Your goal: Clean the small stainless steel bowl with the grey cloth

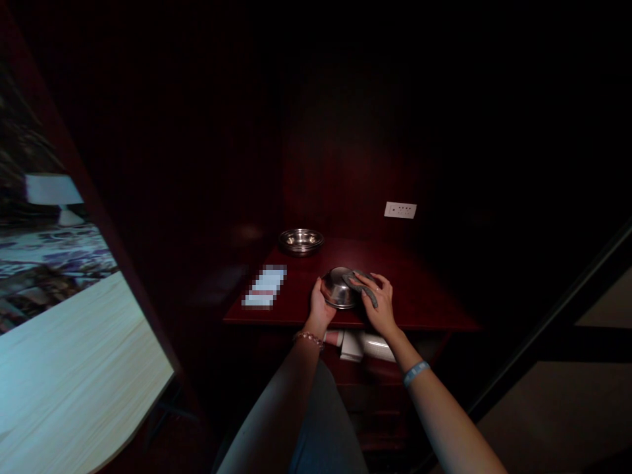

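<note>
My left hand [320, 307] grips a shiny metal bowl [338, 289] by its left side, holding it tilted with its rounded outside towards me. Against the bowl's right side my right hand [379, 299] presses a grey cloth [364, 283], its fingers closed over the fabric. Both hands are above the front part of a dark red shelf [415, 303]. Farther back on that shelf, to the left, rests a stack of metal bowls [301, 241]. The inside of the held bowl is hidden from view.
A blurred-out pale rectangle [265, 287] lies on the shelf's left side. White rolls or packages [368, 345] sit below the shelf. A power socket [400, 210] is on the back wall. At left are a pale wooden tabletop [74, 368] and a lamp [54, 191].
</note>
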`<state>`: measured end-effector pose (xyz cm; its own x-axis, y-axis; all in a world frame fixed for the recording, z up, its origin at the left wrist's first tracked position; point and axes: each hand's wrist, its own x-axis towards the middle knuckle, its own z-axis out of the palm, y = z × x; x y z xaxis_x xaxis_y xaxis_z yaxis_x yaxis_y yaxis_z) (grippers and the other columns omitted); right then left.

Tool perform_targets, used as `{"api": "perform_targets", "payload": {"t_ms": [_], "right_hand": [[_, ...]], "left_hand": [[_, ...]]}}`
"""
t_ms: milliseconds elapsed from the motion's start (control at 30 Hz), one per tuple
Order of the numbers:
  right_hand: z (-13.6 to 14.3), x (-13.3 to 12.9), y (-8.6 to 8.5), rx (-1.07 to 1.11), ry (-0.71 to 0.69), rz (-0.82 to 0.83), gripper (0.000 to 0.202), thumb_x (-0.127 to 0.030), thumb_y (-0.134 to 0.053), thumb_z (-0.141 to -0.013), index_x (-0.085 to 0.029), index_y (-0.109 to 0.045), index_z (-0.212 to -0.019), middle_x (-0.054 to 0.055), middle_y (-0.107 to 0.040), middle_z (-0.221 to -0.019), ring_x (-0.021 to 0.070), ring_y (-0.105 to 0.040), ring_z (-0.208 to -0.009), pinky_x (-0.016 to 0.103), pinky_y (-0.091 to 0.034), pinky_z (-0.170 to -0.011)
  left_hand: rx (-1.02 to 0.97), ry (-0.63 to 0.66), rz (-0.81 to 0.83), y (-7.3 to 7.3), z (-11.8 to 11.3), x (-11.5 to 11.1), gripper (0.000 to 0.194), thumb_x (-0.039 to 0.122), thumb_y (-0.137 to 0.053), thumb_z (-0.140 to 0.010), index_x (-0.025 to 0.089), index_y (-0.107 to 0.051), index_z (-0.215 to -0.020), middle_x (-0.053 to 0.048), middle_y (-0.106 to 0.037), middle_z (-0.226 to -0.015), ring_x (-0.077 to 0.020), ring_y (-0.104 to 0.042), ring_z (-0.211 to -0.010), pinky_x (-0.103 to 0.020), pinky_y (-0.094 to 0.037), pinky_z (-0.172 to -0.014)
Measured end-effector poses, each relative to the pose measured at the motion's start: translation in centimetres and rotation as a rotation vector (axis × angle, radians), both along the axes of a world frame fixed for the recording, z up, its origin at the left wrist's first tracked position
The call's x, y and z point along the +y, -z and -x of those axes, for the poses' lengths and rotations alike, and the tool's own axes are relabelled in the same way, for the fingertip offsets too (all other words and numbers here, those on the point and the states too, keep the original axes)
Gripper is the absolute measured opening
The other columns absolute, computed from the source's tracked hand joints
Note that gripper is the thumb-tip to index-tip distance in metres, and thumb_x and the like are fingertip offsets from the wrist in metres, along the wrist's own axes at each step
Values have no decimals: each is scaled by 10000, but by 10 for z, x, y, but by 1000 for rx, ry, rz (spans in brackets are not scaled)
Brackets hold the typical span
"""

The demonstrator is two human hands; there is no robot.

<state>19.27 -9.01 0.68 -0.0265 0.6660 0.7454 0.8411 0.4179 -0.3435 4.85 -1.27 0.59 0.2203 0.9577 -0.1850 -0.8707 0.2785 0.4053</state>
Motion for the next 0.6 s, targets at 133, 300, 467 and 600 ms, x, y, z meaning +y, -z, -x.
{"api": "perform_targets", "payload": {"t_ms": [133, 300, 467, 600], "right_hand": [[-1, 5, 2, 56, 42, -7, 402, -321, -375, -958, -344, -573, -1307, -23, -588, -1323, 259, -381, -1255, 473, -285, -1063], [-4, 14, 9, 118, 67, -4, 392, -341, -359, -969, -318, -600, -1277, 14, -612, -1273, 254, -399, -1235, 465, -290, -1051], [-8, 21, 14, 209, 81, 44, 410, -400, -368, -966, -256, -623, -1253, 60, -625, -1222, 252, -430, -1207, 443, -304, -1046], [-9, 22, 16, 259, 86, 53, 426, -423, -364, -964, -233, -649, -1217, 82, -623, -1188, 244, -442, -1200, 423, -310, -1050]], "left_hand": [[0, -3, -6, 2, 0, 2, 280, 308, -425, -939, 151, -657, -946, -51, -734, -827, -178, -692, -720, -352, -537, -847], [10, 0, 4, 3, 1, 3, 263, 311, -449, -932, 152, -658, -948, -52, -735, -811, -173, -689, -695, -345, -545, -831], [25, 10, 34, -2, 0, -1, 270, 316, -464, -926, 142, -660, -988, -69, -738, -849, -185, -698, -737, -362, -537, -857], [28, 37, 19, -6, 0, -5, 291, 331, -478, -920, 140, -664, -1035, -88, -744, -913, -207, -706, -829, -369, -527, -883]]}}
